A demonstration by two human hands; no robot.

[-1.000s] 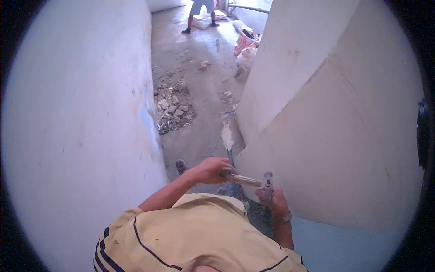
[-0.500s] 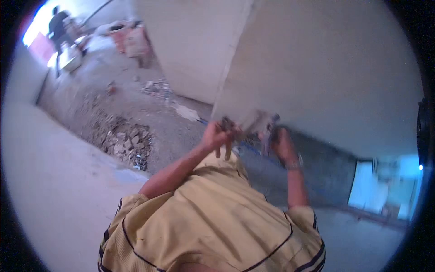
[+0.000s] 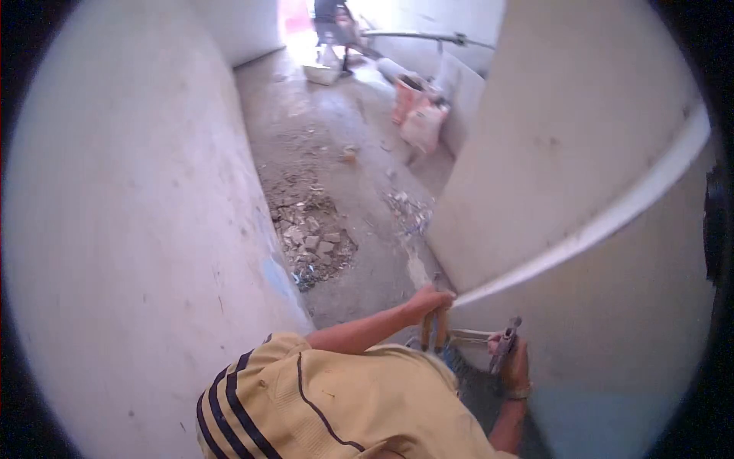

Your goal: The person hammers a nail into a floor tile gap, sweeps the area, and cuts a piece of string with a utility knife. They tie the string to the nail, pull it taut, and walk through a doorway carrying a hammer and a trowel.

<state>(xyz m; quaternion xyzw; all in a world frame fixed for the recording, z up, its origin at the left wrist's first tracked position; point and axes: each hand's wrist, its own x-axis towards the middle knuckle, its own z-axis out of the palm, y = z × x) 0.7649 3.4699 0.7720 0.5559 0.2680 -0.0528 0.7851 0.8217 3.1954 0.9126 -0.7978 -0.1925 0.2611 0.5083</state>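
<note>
My left hand (image 3: 428,303) is closed around a pair of pliers (image 3: 434,330), whose two tan handles hang down below the fingers beside the wall corner. Lower and to the right, my right hand (image 3: 517,369) grips a dark metal tool (image 3: 505,346) that points upward. A thin pale strip (image 3: 470,335) runs between the two hands, in front of my body. What the strip is cannot be made out.
Broken rubble (image 3: 312,239) lies on the floor along the left wall (image 3: 153,191). Red and white sacks (image 3: 422,122) stand farther back by the right wall (image 3: 566,153). A person (image 3: 333,27) is at the far end near a white container (image 3: 321,73).
The view has turned left, so the passage, rubble and sacks sit farther right. Both hands appear lower and more to the right, still holding their tools.
</note>
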